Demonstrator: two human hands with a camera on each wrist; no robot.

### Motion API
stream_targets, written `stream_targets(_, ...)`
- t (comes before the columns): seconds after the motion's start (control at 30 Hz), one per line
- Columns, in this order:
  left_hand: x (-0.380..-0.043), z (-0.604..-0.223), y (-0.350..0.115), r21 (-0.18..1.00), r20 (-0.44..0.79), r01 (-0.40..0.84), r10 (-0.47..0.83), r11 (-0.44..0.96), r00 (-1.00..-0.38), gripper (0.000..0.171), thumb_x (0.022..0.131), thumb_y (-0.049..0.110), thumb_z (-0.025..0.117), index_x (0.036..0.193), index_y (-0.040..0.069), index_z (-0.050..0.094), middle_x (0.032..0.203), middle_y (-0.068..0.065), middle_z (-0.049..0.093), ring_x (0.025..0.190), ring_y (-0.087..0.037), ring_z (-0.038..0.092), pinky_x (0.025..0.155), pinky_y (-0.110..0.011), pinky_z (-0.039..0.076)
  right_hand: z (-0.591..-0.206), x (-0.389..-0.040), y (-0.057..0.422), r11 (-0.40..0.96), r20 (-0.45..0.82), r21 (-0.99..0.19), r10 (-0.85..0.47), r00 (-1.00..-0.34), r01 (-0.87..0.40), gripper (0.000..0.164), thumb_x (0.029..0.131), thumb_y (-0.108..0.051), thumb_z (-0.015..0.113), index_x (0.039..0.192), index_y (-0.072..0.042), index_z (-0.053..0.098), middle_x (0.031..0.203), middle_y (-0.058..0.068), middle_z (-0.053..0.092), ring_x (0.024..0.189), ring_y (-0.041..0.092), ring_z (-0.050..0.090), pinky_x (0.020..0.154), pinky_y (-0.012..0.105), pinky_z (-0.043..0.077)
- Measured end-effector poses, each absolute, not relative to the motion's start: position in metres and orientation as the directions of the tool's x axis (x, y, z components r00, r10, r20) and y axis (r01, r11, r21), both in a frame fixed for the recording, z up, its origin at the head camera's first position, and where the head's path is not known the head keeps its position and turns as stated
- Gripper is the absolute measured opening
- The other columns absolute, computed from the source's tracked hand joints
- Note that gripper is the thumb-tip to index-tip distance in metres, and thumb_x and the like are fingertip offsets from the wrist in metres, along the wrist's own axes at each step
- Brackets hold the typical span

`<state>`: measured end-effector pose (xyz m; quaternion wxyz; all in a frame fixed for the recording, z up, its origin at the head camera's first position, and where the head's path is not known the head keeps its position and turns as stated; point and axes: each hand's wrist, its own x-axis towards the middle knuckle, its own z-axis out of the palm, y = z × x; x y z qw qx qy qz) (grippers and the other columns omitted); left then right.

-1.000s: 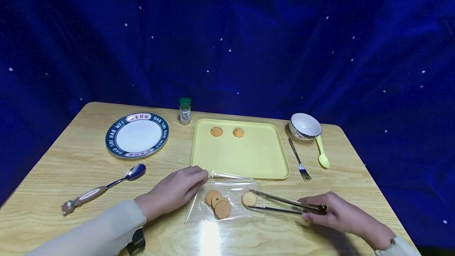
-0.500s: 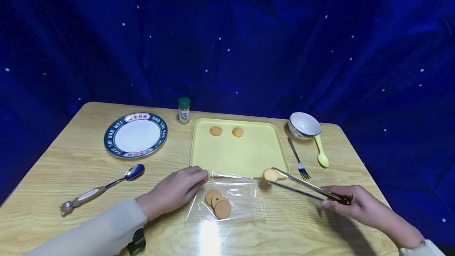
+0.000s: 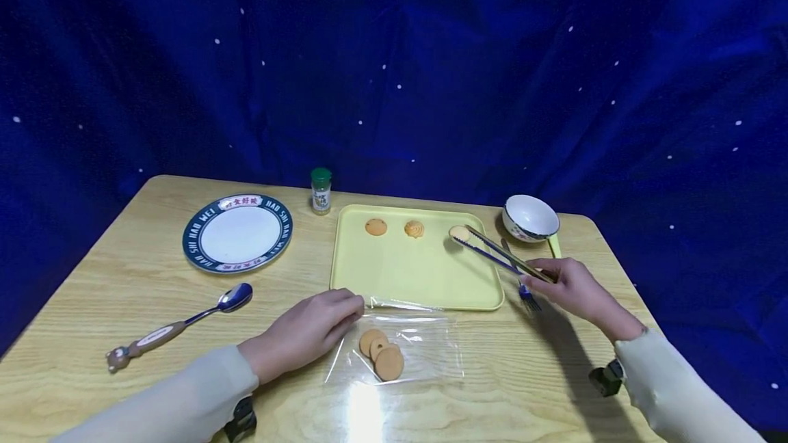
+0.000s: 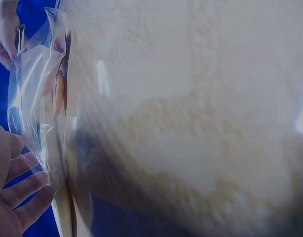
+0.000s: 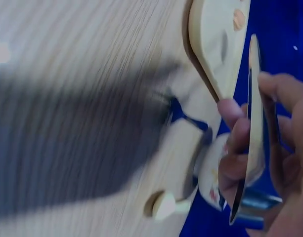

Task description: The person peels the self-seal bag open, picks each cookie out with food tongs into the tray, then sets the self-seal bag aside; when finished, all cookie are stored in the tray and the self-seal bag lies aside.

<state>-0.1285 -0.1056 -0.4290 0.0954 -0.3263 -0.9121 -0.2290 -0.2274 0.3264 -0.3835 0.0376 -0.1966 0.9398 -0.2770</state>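
Observation:
A clear plastic bag (image 3: 427,347) lies on the table with several round cookies (image 3: 389,362) inside. At its left upper corner, my left hand (image 3: 308,333) holds the film; the left wrist view shows its fingers (image 4: 30,190) against the bag, the thumb's contact unclear. My right hand (image 3: 575,289) grips metal tongs (image 3: 501,255), also seen edge-on in the right wrist view. Between the tong tips is a pale round cookie (image 3: 459,232), over the right part of the yellow tray (image 3: 406,279). A round cookie (image 3: 376,227) and a swirled cookie (image 3: 414,229) lie in the tray.
A fork (image 3: 528,298) lies partly beneath the right hand and tongs. Behind are a bowl (image 3: 531,217) and a light yellow spoon (image 3: 555,246). At left sit a rimmed plate (image 3: 240,234) and a bear-handled spoon (image 3: 178,327); a green-capped jar (image 3: 321,191) stands behind the tray.
My right hand has carried the tongs and cookie from beside the bag, first rightward, then away over the tray's right side. The left hand has stayed at the bag.

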Motion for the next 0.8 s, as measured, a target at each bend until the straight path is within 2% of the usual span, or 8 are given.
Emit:
stream_targets(0.1,-0.129,-0.428,-0.105,0.356,0.327,0.644,0.555,0.677,-0.765,0.007,0.094,0.013,0.061,0.093,0.018,0.057,0.087,0.011,0.054,0.077,-0.003,0.051,0.069,-0.022,0.050,-0.387,-0.237,0.315,0.783,0.052,-0.506,-0.391,-0.919,-0.362,0.023,0.092,-0.024,0.066,0.106,-0.006,0.070,0.062,-0.005,0.051,0.052,-0.001,0.040,0.048,0.021,0.035)
stream_targets(0.3,-0.130,-0.428,-0.104,0.350,0.339,0.652,0.557,0.673,-0.758,0.007,0.094,0.013,0.062,0.093,0.018,0.056,0.087,0.011,0.054,0.077,-0.003,0.050,0.068,-0.022,0.050,-0.391,-0.244,0.302,0.808,0.037,-0.476,-0.376,-0.926,-0.347,0.018,0.092,-0.021,0.066,0.102,-0.006,0.071,0.060,-0.006,0.049,0.050,0.001,0.037,0.048,0.020,0.032)
stream_targets(0.47,-0.129,-0.429,-0.104,0.349,0.340,0.653,0.558,0.673,-0.757,0.006,0.094,0.013,0.061,0.094,0.018,0.057,0.089,0.011,0.056,0.078,-0.003,0.053,0.070,-0.022,0.051,-0.395,-0.244,0.299,0.829,0.000,-0.464,-0.351,-0.936,-0.311,0.015,0.091,-0.024,0.067,0.093,-0.009,0.068,0.060,-0.006,0.048,0.051,0.003,0.042,0.048,0.021,0.034)
stream_targets(0.7,-0.128,-0.430,-0.104,0.342,0.350,0.652,0.553,0.676,-0.756,0.005,0.094,0.014,0.061,0.093,0.018,0.057,0.088,0.011,0.057,0.078,-0.003,0.053,0.070,-0.023,0.051,-0.392,-0.243,0.301,0.842,0.028,-0.437,-0.339,-0.940,-0.316,0.024,0.089,-0.028,0.069,0.102,-0.007,0.069,0.069,-0.001,0.059,0.058,0.007,0.048,0.054,0.022,0.039)
stream_targets(0.8,-0.129,-0.430,-0.104,0.340,0.358,0.653,0.549,0.677,-0.756,0.006,0.093,0.014,0.062,0.092,0.018,0.057,0.087,0.011,0.056,0.077,-0.003,0.052,0.068,-0.022,0.051,-0.386,-0.240,0.305,0.828,0.063,-0.444,-0.353,-0.934,-0.343,0.029,0.090,-0.029,0.069,0.108,-0.006,0.069,0.069,-0.001,0.057,0.059,0.007,0.046,0.054,0.022,0.039)
